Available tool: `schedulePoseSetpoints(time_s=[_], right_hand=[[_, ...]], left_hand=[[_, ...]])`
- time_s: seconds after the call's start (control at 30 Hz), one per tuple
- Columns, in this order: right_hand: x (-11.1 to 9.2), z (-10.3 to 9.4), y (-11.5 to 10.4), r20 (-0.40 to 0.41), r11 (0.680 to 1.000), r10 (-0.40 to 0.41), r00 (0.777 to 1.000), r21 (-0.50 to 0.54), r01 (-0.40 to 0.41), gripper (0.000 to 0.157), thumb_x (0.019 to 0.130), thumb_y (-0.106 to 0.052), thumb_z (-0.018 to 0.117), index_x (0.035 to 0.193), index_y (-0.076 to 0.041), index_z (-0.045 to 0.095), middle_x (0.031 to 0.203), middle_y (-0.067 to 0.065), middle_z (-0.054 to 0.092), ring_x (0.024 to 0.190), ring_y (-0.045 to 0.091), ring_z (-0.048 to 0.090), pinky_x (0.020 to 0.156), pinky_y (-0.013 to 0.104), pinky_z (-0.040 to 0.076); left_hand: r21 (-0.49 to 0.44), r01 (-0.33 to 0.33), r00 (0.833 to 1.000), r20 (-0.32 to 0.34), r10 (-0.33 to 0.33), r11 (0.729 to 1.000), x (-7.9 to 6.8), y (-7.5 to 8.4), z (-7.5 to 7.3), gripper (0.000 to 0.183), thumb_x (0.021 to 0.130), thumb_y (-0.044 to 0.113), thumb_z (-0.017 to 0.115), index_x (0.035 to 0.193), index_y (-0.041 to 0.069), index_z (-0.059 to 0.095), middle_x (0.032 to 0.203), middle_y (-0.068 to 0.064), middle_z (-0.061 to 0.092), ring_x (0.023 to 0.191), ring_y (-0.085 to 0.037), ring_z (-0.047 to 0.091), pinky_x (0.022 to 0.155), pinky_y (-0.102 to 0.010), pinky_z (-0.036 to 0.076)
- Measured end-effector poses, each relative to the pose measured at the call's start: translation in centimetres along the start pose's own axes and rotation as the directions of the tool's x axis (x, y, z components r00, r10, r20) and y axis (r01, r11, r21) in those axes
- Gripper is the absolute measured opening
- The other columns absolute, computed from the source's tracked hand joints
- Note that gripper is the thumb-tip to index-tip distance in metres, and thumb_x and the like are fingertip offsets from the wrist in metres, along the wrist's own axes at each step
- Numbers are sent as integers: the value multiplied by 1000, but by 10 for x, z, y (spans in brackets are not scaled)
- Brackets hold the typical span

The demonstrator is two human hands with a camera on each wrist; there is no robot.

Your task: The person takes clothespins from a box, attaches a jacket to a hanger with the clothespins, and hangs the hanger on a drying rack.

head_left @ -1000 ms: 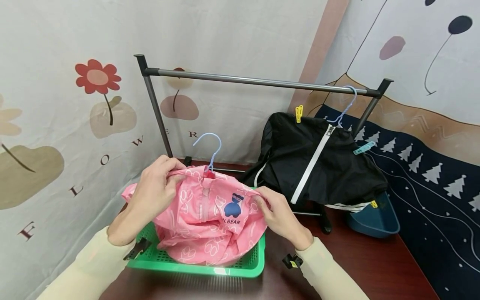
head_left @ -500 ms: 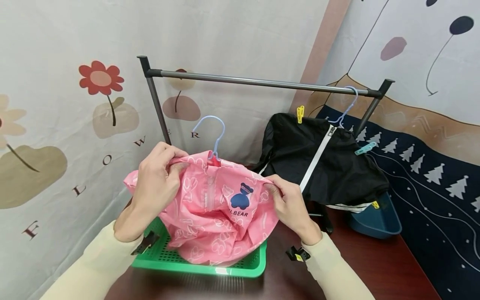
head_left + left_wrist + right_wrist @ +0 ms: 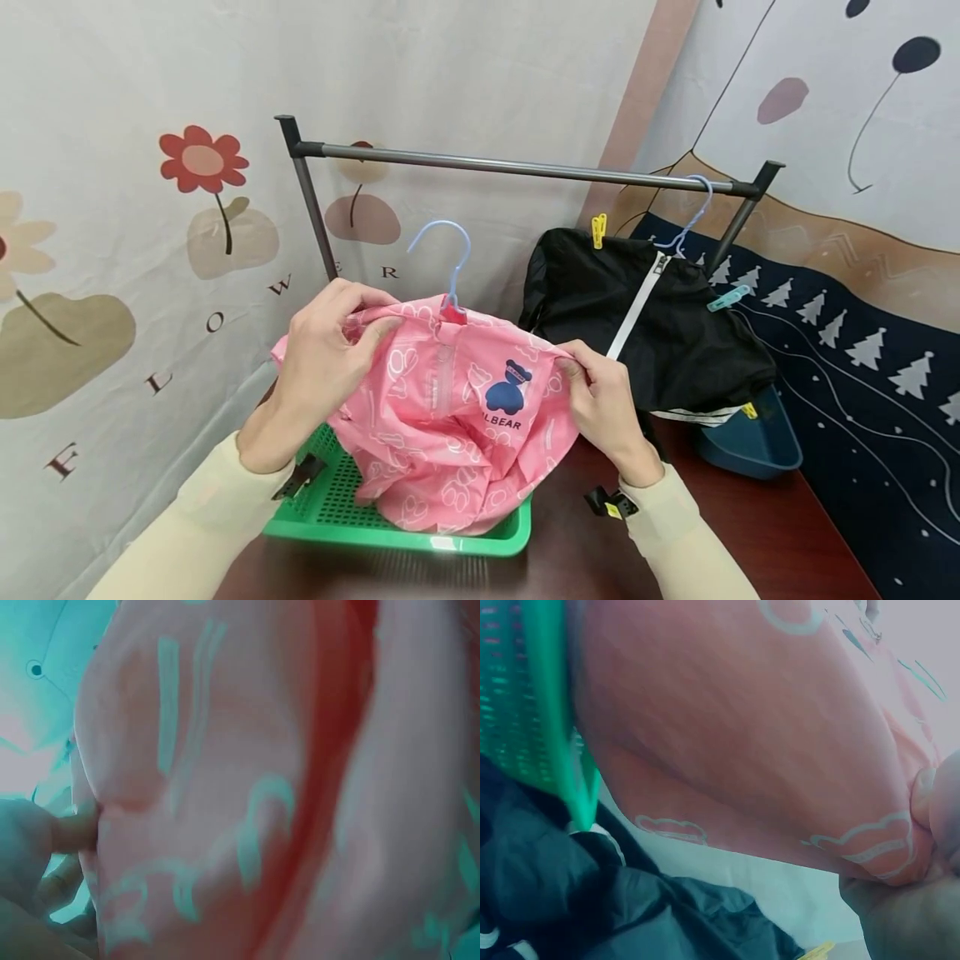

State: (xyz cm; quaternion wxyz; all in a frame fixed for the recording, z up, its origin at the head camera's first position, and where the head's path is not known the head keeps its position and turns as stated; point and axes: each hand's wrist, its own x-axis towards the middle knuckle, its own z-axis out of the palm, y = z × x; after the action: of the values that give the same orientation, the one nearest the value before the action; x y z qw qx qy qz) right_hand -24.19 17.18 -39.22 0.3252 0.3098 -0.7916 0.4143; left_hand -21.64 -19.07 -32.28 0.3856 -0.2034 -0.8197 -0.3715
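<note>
Head view: what stands out, largest first?

A gray rack (image 3: 487,165), with a black jacket (image 3: 690,342) hung toward its right end. In front, a pink jacket (image 3: 465,425), its lower folds over a green basket (image 3: 397,542); whether they rest in it, one cannot tell.

What has just changed?

The pink jacket's upper part sits higher and farther right than a second ago, closer to the black jacket, more of the basket's left side now showing.

And the hands?

Apart, each pinching the upper edge: the left hand (image 3: 318,362) at one shoulder, thumb stretched over the front; the right hand (image 3: 603,400) at the other, seen against the black jacket.

The blue hook (image 3: 468,250)?

Risen with the cloth, upright at the collar, below the bar. Our reading: the lift is under way, the pink jacket not yet carried by the rack.
</note>
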Motion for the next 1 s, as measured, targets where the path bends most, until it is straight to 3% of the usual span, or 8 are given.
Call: schedulePoseSetpoints(time_s=[0.2,0.37,0.47,0.57,0.63,0.7,0.83,1.0], right_hand=[[-8,-2,11,-27,998,70,997,0,-70,10,111,1,72,115,-3,81,85,9,78,68,16,65,65,16,51],[-13,-6,19,-50,993,119,992,13,-119,9,111,0,72,114,-2,80,81,9,73,69,16,64,68,16,51],[-16,-8,22,-61,987,162,985,26,-161,10,112,-1,71,114,-2,81,81,9,72,70,13,62,68,15,50],[-17,-9,24,-70,981,195,978,33,-193,11,113,-2,70,115,-2,81,81,9,72,71,10,61,67,15,50],[-17,-9,25,-74,977,213,974,35,-211,11,114,-3,70,115,-3,81,80,9,70,71,10,61,67,15,50],[-18,-9,26,-78,974,225,971,37,-223,11,114,-3,70,115,-3,81,79,9,69,70,10,60,66,16,50],[-19,-10,28,-77,967,254,964,34,-252,11,114,-4,69,116,-2,80,79,10,69,69,11,60,65,15,50],[-21,-13,29,-79,961,277,958,33,-275,13,116,-5,68,118,-2,80,83,13,71,72,11,60,66,15,50]], left_hand=[[94,38,999,21,-41,995,-7,-19,-5,22,97,24,99,110,12,85,103,-8,80,92,-24,72,79,-28,43],[122,190,978,65,-199,974,-15,-34,-14,42,97,36,98,127,12,81,118,-12,80,104,-29,72,85,-35,48],[116,330,927,148,-345,937,-20,-40,-21,73,97,46,96,153,10,65,138,-18,74,118,-36,70,93,-46,55],[108,448,849,259,-460,887,-24,-45,-25,103,96,49,96,172,10,38,151,-25,64,128,-44,68,101,-58,59],[78,483,809,341,-479,872,-26,-49,-24,116,94,45,100,176,9,25,153,-26,61,132,-44,67,108,-62,58],[37,490,788,410,-460,871,-28,-51,-21,122,90,39,104,175,10,21,152,-23,62,132,-40,68,112,-60,56],[-33,442,804,459,-379,897,-28,-55,-16,111,85,25,108,168,9,37,148,-17,70,130,-34,72,113,-55,57],[128,342,857,363,-365,931,-28,-64,-23,72,90,15,97,149,5,58,129,-25,79,116,-45,76,91,-51,58]])
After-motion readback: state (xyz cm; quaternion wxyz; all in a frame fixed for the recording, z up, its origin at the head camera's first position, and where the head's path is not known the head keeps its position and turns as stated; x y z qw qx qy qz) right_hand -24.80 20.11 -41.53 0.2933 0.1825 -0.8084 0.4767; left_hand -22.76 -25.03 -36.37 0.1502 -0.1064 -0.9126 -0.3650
